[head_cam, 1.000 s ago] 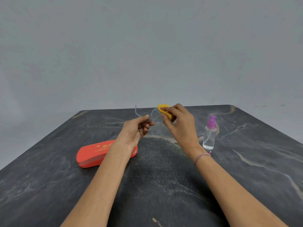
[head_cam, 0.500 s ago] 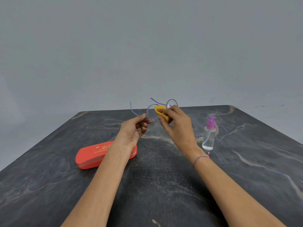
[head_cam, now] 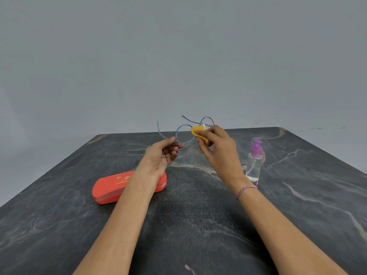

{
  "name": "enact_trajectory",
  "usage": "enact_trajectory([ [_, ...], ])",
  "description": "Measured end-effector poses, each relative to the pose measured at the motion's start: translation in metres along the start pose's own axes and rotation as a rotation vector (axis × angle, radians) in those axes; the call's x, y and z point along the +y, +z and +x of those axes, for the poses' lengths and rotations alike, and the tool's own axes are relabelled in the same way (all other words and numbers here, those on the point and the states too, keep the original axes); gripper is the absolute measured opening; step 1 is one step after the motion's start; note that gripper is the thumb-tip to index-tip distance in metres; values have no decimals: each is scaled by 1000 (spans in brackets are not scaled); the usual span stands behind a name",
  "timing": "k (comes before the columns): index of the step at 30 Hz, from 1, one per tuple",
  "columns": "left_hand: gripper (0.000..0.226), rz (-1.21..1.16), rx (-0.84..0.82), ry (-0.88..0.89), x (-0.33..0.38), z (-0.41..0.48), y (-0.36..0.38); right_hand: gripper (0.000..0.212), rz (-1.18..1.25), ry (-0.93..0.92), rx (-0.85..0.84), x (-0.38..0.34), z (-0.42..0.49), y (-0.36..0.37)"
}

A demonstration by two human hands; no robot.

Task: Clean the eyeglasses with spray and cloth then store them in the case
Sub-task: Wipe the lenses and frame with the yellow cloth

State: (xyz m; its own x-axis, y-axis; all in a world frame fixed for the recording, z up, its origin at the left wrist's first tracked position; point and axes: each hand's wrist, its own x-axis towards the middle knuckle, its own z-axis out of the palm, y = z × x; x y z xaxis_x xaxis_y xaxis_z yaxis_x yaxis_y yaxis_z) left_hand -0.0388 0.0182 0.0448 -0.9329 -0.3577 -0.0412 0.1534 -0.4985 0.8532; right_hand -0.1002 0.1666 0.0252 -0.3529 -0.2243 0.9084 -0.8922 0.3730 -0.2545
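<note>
Head view, marbled table (head_cam: 198, 225), case (head_cam: 111, 187), grey wall (head_cam: 178, 56)

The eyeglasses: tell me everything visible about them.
The thin, clear bluish round-rimmed eyeglasses have two lenses and two slim unfolded temples. They are held in the air above the dark marble table. The left hand pinches one outer corner; the right hand presses a folded yellow cloth on the frame near the bridge.

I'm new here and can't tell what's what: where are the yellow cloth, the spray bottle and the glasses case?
yellow cloth (head_cam: 198, 129): head view, its upper folded edge.
spray bottle (head_cam: 253, 165): head view, its clear body.
glasses case (head_cam: 111, 185): head view, its orange lid.
</note>
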Motion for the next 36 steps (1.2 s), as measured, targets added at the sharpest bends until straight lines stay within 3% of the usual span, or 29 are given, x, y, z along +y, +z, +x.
enact_trajectory([
  [6, 21, 73, -18, -31, -5, -2, 5, 23, 17, -80, -14, -8, -1, 5],
  [14, 18, -32, 36, 39, -2, 0, -2, 25, 15, -154, -208, -13, -6, 12],
  [24, 20, -10, -2, 3, 0, -2, 2, 21, -60, 20, -22, -1, 1, 2],
  [29, 18, 59, -27, -2, -5, -4, 4, 22, -28, -62, -38, -7, 2, 3],
  [36, 20, 90, 12, 65, -6, -6, 3, 32, -17, -219, -212, -18, -4, 12],
])
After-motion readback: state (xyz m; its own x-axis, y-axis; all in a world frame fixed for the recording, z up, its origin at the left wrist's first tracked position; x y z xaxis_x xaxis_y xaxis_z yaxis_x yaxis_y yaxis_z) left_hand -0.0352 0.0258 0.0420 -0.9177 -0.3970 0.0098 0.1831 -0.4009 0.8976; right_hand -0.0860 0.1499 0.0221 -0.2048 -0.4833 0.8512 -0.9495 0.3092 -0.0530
